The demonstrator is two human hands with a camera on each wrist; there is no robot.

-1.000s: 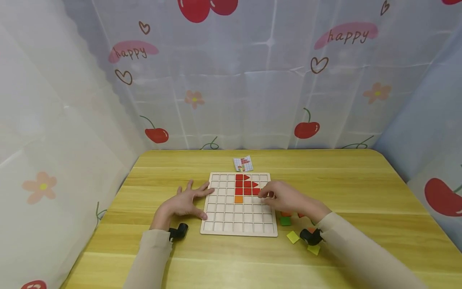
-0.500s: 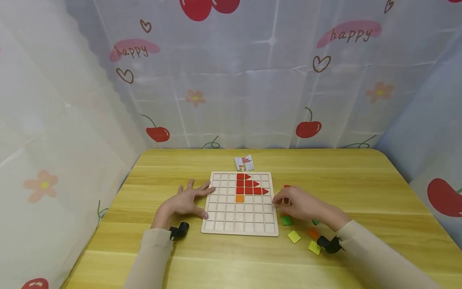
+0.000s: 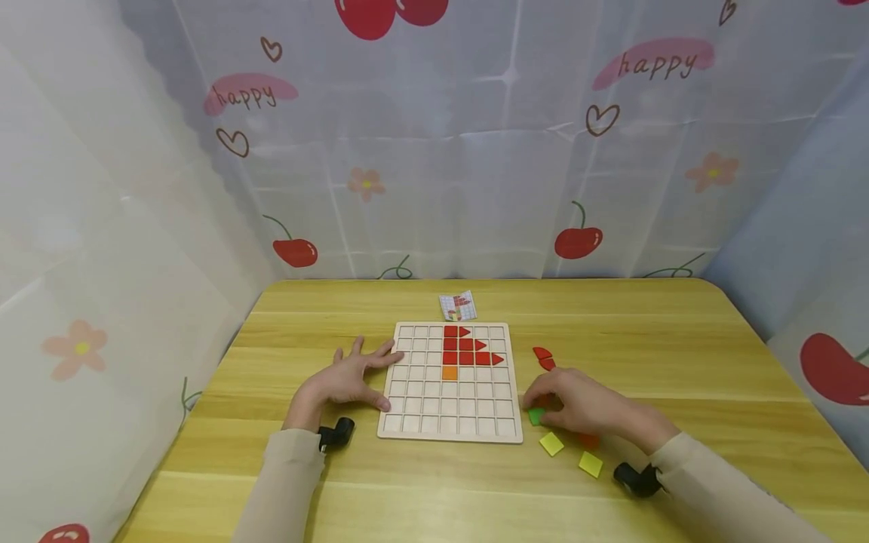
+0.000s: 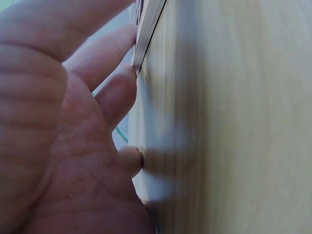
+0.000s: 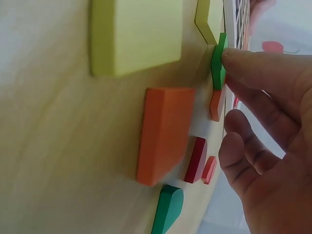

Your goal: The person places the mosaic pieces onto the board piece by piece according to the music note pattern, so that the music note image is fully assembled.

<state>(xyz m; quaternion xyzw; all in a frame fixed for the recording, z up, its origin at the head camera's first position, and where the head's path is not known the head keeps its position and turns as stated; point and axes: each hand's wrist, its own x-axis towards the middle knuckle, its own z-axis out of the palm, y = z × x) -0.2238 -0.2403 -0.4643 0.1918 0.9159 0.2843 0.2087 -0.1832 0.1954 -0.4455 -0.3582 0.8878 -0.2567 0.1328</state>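
My left hand point(image 3: 348, 378) lies spread at the left edge of a wooden grid board point(image 3: 414, 409), thumb and fingertip right on its rim. Red squares and triangles form three rows in the board's upper part, above one orange square point(image 3: 449, 373). Right of the board, my right hand point(image 3: 584, 403) is low over loose tiles. Its thumb tip overlaps a green tile point(image 5: 219, 61) in the right wrist view, with the index finger beside it. That tile lies flat on the table between a yellow tile point(image 5: 209, 22) and an orange one point(image 5: 217, 105).
A small printed picture card point(image 3: 458, 307) lies behind the board. Two red curved pieces point(image 3: 542, 353) lie to the board's right. Nearer me is another yellow tile point(image 3: 591, 464). A green rounded piece point(image 5: 168, 208) shows in the right wrist view. A patterned curtain point(image 3: 434, 211) stands behind the table.
My right hand has left a red triangle at the end of the third red row and moved right and toward me, over the loose tiles. The left hand stays put.
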